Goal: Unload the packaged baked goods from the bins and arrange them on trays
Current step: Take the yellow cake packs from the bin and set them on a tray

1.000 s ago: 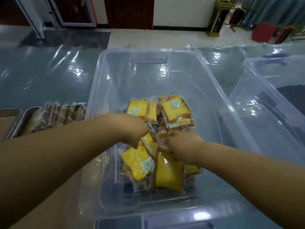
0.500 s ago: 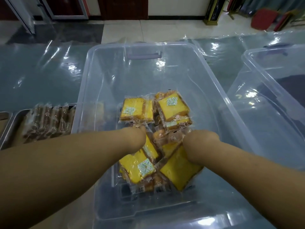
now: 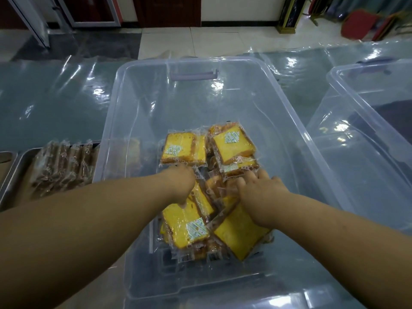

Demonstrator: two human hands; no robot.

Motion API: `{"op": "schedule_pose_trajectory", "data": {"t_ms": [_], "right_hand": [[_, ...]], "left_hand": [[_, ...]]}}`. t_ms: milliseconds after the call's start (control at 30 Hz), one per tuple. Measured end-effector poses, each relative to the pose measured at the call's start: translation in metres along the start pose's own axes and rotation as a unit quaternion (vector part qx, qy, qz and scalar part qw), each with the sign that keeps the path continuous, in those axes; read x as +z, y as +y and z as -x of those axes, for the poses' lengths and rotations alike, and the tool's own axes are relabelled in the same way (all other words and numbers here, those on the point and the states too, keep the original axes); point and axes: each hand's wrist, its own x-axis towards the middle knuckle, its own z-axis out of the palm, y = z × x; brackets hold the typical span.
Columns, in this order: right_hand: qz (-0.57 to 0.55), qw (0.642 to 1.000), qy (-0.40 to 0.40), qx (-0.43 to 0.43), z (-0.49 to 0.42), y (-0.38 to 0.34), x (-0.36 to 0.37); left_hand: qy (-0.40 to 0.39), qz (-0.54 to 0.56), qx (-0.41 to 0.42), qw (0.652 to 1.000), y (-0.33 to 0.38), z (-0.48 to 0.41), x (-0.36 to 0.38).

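Note:
A clear plastic bin point(image 3: 116, 121) stands in the middle with several wrapped yellow cake slices point(image 3: 231, 146) piled on its floor. My left hand point(image 3: 179, 182) reaches down into the pile at the near edge of the far-left packet point(image 3: 180, 149); its fingers are hidden behind the hand. My right hand point(image 3: 260, 195) lies on the packets at the pile's centre, fingers spread forward over a wrapper below the far-right packet. A large slice point(image 3: 238, 237) sits under my right wrist. A metal tray point(image 3: 12, 178) at the left holds a row of brown wrapped goods point(image 3: 60, 166).
A second clear bin point(image 3: 347, 139) stands at the right, close to the first. Shiny plastic sheeting point(image 3: 51, 103) covers the surface behind both. The corner of another tray point(image 3: 5, 157) shows at the far left. Chairs and doors lie beyond.
My right hand has opened from a fist and stretched its fingers forward over the packets. My left hand has stayed at the pile's left side. The view has shifted slightly closer.

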Motion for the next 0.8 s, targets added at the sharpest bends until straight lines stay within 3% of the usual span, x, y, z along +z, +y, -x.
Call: {"op": "schedule_pose_trajectory", "data": {"t_ms": [133,267,533,800], "right_hand": [[0.030,0.999,-0.027,0.005,0.000,0.003,-0.002],[-0.017,1.000,-0.023,0.013,0.003,0.005,-0.004],[-0.068,0.997,-0.017,-0.016,0.005,0.009,-0.010],[-0.133,0.989,-0.054,-0.042,0.013,0.016,-0.020]], "left_hand": [[-0.005,0.014,-0.001,1.000,0.000,-0.001,-0.001],[-0.021,0.056,-0.022,0.998,0.002,0.001,-0.001],[-0.003,0.135,0.012,0.991,0.005,0.003,0.004],[-0.063,0.170,0.039,0.983,0.007,0.012,-0.004]]}}
